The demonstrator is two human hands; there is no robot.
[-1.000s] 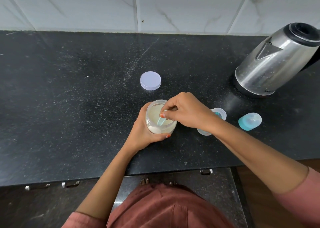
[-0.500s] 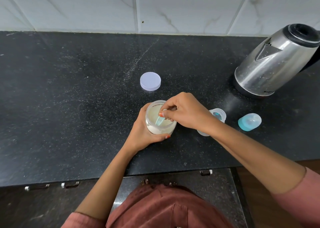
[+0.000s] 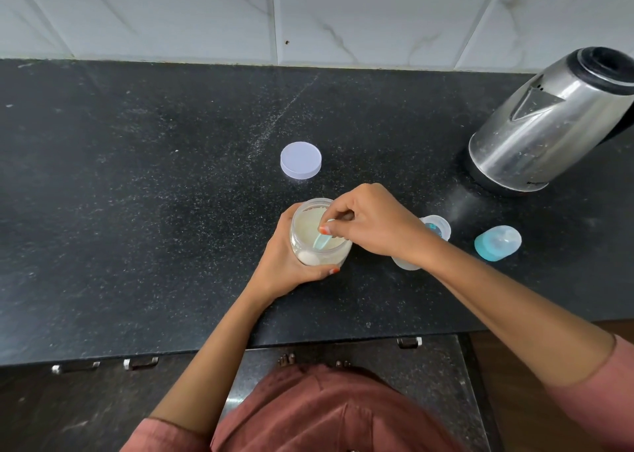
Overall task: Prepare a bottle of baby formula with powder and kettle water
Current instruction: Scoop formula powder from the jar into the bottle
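Observation:
A clear jar of pale formula powder (image 3: 310, 225) stands on the black counter (image 3: 137, 228), and my left hand (image 3: 286, 268) wraps around its side. Above the jar's mouth my right hand (image 3: 372, 223) pinches a light-blue scoop (image 3: 322, 240) whose bowl dips into the powder. The open baby bottle (image 3: 435, 228) stands just right of that hand, mostly hidden by my wrist. Its teal nipple cap (image 3: 497, 242) lies on its side further right. A steel kettle (image 3: 555, 122) stands at the back right.
The jar's white lid (image 3: 301, 160) lies flat on the counter behind the jar. A tiled wall (image 3: 308, 12) closes the back. The counter's front edge runs just below my forearms, with drawer handles (image 3: 140, 363) under it.
The scoop has shifted slightly inside the jar while both hands stay in place. Nothing else has moved.

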